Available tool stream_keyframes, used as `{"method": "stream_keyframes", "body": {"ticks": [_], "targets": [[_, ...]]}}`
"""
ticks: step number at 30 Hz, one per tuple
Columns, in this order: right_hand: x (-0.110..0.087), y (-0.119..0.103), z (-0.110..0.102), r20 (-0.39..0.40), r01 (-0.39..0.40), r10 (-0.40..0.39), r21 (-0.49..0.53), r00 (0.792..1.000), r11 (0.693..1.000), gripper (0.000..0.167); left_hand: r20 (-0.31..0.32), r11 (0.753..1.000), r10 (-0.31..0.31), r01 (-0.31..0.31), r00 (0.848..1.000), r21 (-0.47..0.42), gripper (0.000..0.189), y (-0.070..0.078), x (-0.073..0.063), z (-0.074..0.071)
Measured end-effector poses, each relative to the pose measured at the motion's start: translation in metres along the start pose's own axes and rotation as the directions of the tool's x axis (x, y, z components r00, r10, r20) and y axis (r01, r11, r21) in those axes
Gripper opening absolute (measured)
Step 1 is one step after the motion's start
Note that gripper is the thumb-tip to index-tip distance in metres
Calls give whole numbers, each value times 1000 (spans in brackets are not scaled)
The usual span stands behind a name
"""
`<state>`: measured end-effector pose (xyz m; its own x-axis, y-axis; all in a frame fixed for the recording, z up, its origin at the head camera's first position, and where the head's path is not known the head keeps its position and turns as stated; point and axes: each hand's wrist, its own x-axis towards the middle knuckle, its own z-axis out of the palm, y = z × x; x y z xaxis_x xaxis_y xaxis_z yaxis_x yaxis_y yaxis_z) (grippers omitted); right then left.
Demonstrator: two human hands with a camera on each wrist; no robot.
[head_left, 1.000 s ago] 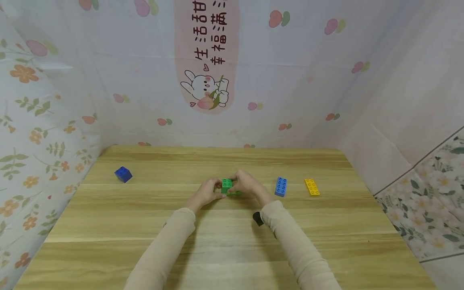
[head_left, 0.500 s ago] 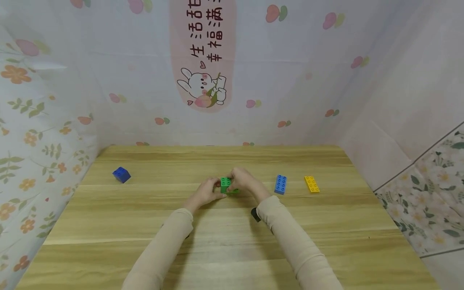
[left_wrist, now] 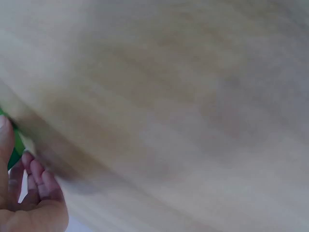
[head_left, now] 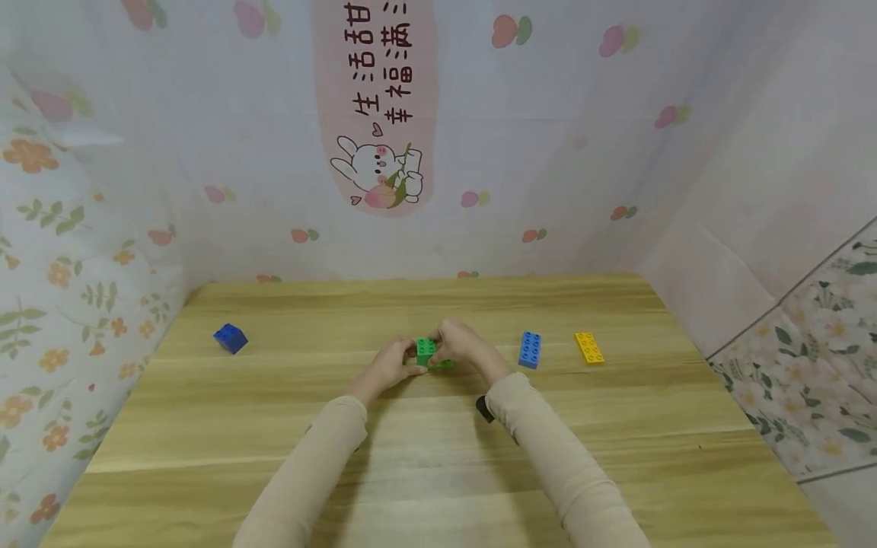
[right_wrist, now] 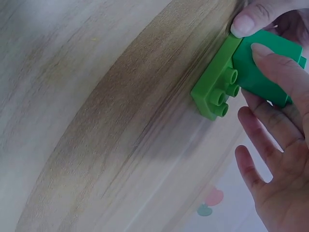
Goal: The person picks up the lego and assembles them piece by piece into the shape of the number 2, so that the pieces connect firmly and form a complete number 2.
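Note:
A dark green toy building brick (right_wrist: 253, 72) sits on one end of a thin light green brick (right_wrist: 211, 87), whose bare studs show in the right wrist view. Both are at the middle of the table, between the two hands. My right hand (head_left: 462, 346) pinches the dark green brick, with the thumb on its side and the other fingers spread loosely behind. From the left, my left hand (head_left: 390, 365) grips the same pair, its thumb tip at the covered end of the light green brick. Only a corner of green appears in the left wrist view, partly behind the thumb.
A blue brick (head_left: 530, 349) and a thin yellow brick (head_left: 588, 348) lie to the right of the hands. Far left is a dark blue brick (head_left: 231, 338). Patterned cloth (head_left: 548, 152) hangs behind the wooden table (head_left: 425, 472). A black piece (head_left: 484, 409) shows beside the right sleeve.
The head view shifts slightly. Both hands stay around the green bricks with almost no movement, and the loose bricks keep their places.

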<state>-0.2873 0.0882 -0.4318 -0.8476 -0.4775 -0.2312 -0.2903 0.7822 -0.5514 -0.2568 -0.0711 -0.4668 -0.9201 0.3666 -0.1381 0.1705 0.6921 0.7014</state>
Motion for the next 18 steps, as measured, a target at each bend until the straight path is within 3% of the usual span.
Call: {"method": "stream_keyframes", "body": {"ticks": [6,11,18], "targets": [[-1,-3,1,30,10,-10,6,1000,1000,31,48,996,53,-57,997,71,31,4,0,-11],[-3,-2,0,19,20,-20,-12,1000,1000,28,77,996,49,-55,996,75,29,8,0,-13],[-8,0,8,-66,41,-42,-12,997,999,39,39,991,17,-22,999,131,31,14,-3,-10]]}}
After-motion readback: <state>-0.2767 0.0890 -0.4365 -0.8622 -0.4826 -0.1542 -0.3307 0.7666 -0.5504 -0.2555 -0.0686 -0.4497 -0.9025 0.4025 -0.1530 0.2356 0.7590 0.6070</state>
